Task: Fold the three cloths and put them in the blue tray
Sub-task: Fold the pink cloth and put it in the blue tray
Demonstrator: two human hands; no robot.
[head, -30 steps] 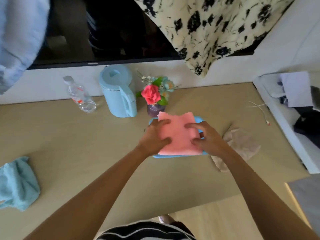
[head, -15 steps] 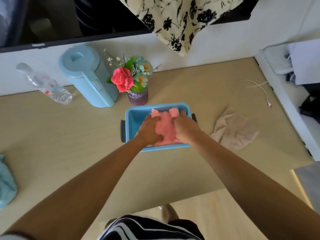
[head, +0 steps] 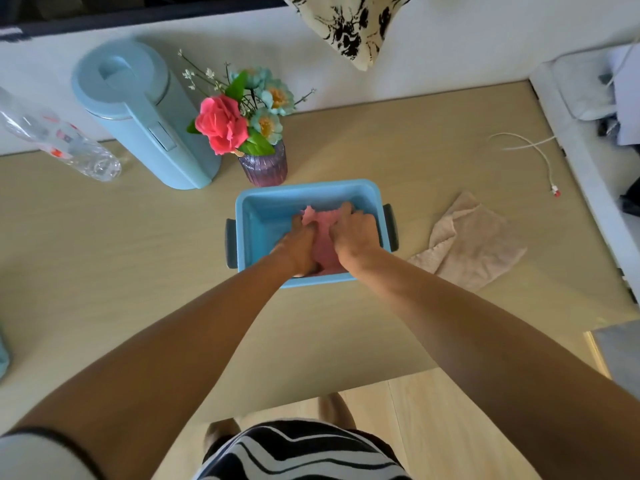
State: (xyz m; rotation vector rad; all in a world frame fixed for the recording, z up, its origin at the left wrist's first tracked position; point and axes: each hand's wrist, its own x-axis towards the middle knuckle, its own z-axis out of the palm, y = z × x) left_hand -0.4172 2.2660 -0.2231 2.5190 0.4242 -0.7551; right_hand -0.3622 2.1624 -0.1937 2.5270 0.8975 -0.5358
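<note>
The blue tray (head: 263,209) stands in the middle of the wooden table. A folded pink cloth (head: 323,239) lies inside it, mostly covered by my hands. My left hand (head: 298,245) holds the cloth's left side and my right hand (head: 355,233) its right side, both down inside the tray. A crumpled beige cloth (head: 474,244) lies on the table just right of the tray. Only a sliver of a light blue cloth (head: 2,355) shows at the far left edge.
Behind the tray stand a purple vase of flowers (head: 265,166), a light blue kettle (head: 138,112) and a tilted plastic bottle (head: 59,140). A white cable (head: 540,157) lies at the back right. White furniture borders the table's right side.
My hands have lowered the pink cloth from above the tray down into it and now press it to the bottom. The view has moved closer.
</note>
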